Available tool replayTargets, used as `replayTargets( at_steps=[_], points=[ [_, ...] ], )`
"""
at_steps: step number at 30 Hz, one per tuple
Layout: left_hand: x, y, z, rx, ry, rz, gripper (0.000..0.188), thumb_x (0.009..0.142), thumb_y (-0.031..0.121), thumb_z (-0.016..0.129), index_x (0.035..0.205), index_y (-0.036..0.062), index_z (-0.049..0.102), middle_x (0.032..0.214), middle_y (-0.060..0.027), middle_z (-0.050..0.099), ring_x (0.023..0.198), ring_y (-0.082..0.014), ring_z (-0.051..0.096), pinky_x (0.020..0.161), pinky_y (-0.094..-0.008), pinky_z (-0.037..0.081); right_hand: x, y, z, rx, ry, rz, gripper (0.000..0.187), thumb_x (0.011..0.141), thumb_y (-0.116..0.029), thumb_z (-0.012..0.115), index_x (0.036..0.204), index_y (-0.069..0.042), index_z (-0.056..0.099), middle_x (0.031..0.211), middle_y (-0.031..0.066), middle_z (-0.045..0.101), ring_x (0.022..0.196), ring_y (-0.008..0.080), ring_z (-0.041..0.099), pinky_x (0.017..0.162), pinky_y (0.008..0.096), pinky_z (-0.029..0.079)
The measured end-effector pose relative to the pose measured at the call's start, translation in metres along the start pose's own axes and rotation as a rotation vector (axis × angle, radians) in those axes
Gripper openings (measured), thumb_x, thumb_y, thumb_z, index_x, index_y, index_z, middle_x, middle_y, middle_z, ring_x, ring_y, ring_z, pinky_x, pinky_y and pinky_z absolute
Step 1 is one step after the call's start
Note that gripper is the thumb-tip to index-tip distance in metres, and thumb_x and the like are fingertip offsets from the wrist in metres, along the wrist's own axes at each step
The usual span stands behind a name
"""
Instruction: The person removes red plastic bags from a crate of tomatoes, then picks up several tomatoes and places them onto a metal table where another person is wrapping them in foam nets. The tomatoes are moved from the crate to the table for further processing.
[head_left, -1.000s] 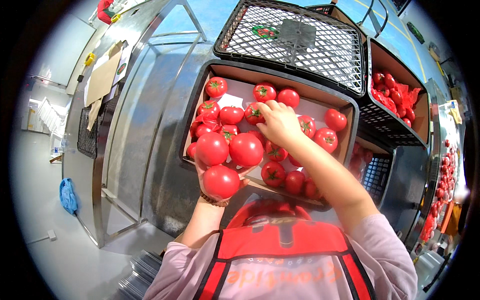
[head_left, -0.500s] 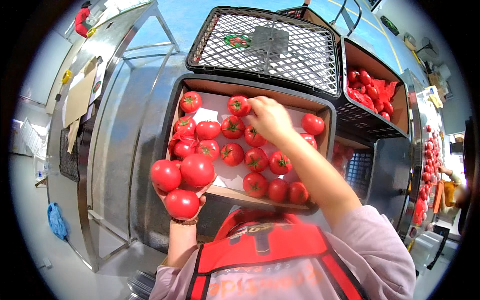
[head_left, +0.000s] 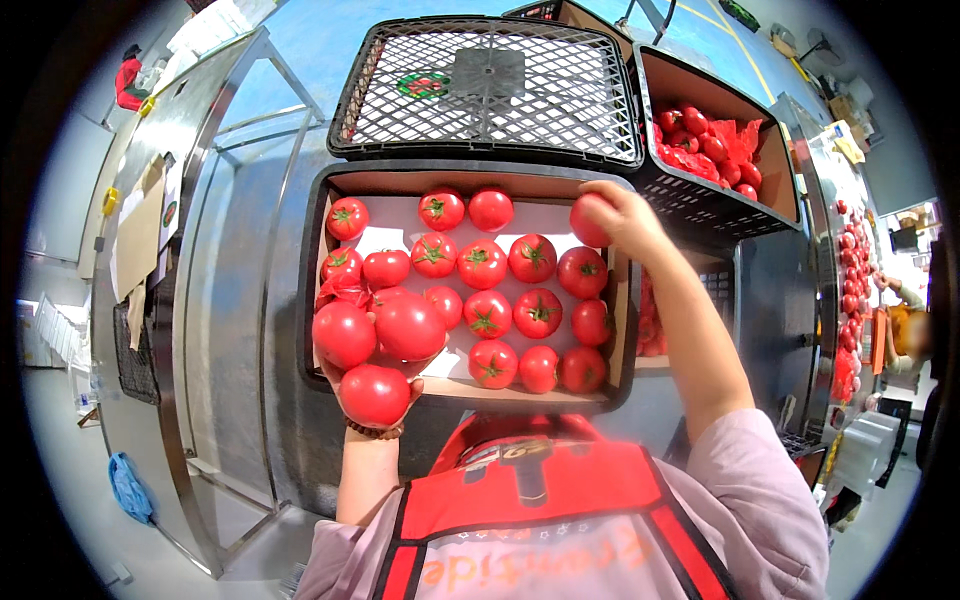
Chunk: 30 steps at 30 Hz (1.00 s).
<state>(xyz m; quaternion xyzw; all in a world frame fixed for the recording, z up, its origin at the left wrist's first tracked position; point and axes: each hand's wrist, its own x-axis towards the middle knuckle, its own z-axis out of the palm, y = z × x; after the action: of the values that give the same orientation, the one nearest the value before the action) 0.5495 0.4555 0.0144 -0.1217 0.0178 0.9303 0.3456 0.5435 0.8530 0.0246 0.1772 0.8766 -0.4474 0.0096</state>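
Observation:
Just over the near-left corner of a black crate (head_left: 470, 171), lined with cardboard and white paper, my left hand (head_left: 415, 388) cups three large red tomatoes (head_left: 375, 396) from below. Its fingers are mostly hidden under them. My right hand (head_left: 632, 222) is at the crate's far right corner, with its fingers closed around one tomato (head_left: 592, 220). Several tomatoes (head_left: 482, 264) lie in loose rows on the paper, many with green stems facing up. Red netting or film (head_left: 345, 288) shows beside the tomatoes at the left edge, partly covered by those in my left hand.
A black lattice crate (head_left: 490, 85) stands behind. At the back right, another crate (head_left: 775, 205) holds tomatoes and red bags. Metal tables (head_left: 190, 130) run along the left. Farther right, a co-worker's arm (head_left: 900, 290) reaches toward tomatoes on a long table.
My right hand has moved from the back row's middle to the far right corner and now grips a tomato there. A second tomato shows in the back row. My left hand still holds three.

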Motion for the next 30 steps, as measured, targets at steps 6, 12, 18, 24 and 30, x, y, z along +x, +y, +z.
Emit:
replayTargets(
  at_steps=[6,12,18,24,30],
  points=[
    [0.006,-0.013,0.01,0.009,0.01,-0.055,0.081,0.078,0.072,0.057,0.138,0.0177,0.046,0.149,-0.0179,0.033,0.125,-0.063,0.033,0.073,-0.0675,0.056,-0.059,0.011,-0.026,1.476,-0.156,0.204,0.041,0.091,-0.038,0.057,0.113,-0.003,0.062,0.106,0.0168,0.065,0.092,0.0293,0.066,0.078,0.0416,0.056],
    [0.016,-0.02,0.003,0.207,0.022,0.029,0.082,0.08,0.072,0.054,0.14,0.0159,0.043,0.143,-0.0194,0.041,0.119,-0.0595,0.044,0.075,-0.0637,0.057,-0.07,-0.037,-0.038,-0.332,-0.258,-0.033,0.053,0.077,-0.037,0.071,0.113,0.001,0.061,0.089,0.0167,0.069,0.085,0.0277,0.069,0.077,0.0356,0.054],
    [0.016,-0.022,0.021,0.237,-0.052,-0.014,0.08,0.083,0.071,0.051,0.141,0.0161,0.041,0.141,-0.0204,0.044,0.117,-0.0536,0.051,0.077,-0.0574,0.06,-0.041,-0.059,0.03,-1.274,-0.594,-0.046,0.067,0.071,-0.047,0.077,0.121,-0.006,0.059,0.102,0.0109,0.071,0.091,0.0268,0.069,0.074,0.0396,0.056],
    [0.009,-0.01,0.023,0.179,-0.157,-0.133,0.084,0.081,0.075,0.05,0.139,0.0146,0.045,0.142,-0.0203,0.043,0.12,-0.0517,0.05,0.071,-0.0528,0.06,-0.022,-0.085,0.063,-1.457,-0.81,0.151,0.073,0.067,-0.051,0.078,0.124,-0.009,0.06,0.109,0.0104,0.07,0.103,0.0266,0.067,0.086,0.0353,0.053],
    [0.009,-0.015,0.031,0.178,-0.193,-0.089,0.07,0.085,0.066,0.052,0.136,0.0166,0.048,0.143,-0.0128,0.045,0.128,-0.0431,0.044,0.097,-0.0637,0.041,-0.032,-0.089,0.041,-1.253,-0.736,0.015,0.073,0.066,-0.054,0.076,0.122,-0.01,0.061,0.112,0.0126,0.068,0.104,0.0299,0.066,0.086,0.0397,0.053]
  ],
)
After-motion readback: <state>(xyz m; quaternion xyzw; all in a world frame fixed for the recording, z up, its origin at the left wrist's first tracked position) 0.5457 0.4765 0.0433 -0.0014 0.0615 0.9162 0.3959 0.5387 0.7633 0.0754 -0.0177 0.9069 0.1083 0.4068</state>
